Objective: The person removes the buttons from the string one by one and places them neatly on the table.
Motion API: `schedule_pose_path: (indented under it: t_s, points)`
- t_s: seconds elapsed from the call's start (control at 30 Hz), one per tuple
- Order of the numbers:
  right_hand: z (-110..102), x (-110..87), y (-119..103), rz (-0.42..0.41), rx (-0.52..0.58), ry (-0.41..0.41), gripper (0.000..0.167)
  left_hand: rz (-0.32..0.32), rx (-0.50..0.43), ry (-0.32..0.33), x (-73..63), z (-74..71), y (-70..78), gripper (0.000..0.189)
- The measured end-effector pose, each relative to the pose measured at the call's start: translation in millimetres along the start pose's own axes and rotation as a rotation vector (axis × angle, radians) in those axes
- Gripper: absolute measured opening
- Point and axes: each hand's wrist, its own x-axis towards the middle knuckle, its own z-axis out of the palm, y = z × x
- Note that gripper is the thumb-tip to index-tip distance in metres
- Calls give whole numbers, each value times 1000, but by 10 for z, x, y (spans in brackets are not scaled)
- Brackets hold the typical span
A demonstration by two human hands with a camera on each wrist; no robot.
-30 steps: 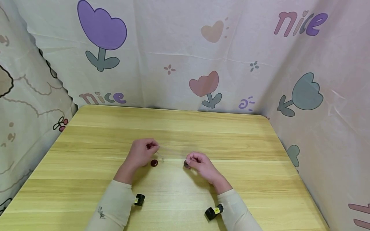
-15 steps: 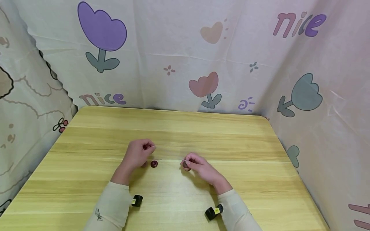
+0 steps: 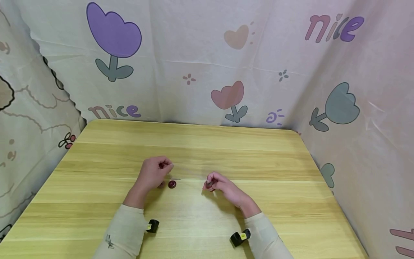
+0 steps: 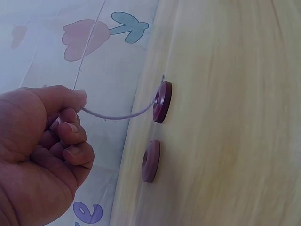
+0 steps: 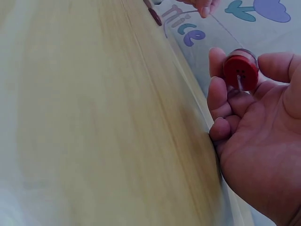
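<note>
My left hand (image 3: 155, 172) pinches a thin pale string (image 4: 117, 117) between thumb and forefinger, above the table. The string's loose end hangs in a curve beside a dark red button (image 4: 163, 102) in the left wrist view; whether they touch, I cannot tell. A second, duller button (image 4: 151, 161) lies nearby, partly hidden under my left hand in the head view. Between the thumb and fingers of my right hand (image 3: 224, 186) is a small stack of buttons, a bright red button (image 5: 241, 72) outermost. String passes through that button's holes and stretches across to my left hand.
The wood-grain table (image 3: 194, 223) spreads around both hands. A printed curtain (image 3: 181, 43) hangs behind it and along the sides. Each sleeved wrist carries a small black camera (image 3: 152, 226).
My left hand has drawn a little left and toward me, with the string's end, uncovering part of the second button. My right hand stays nearly in place, its fingers shifting on the buttons.
</note>
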Motion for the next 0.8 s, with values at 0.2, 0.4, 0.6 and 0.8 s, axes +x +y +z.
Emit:
schedule_pose_path:
  t_s: [0.2,0.4,0.6,0.8]
  points:
    - [-3,-6,19,1,-19,7,22,-6,-2,7,-3,9,-5,10]
    - [2,-20,17,-14,-8,34,22,57,51,25,9,43,-29,8]
    - [10,-14,41,-17,74,114,20,93,60,24,18,87,-36,6]
    - [5,-23,65,11,96,142,12,73,56,43,15,84,-4,8]
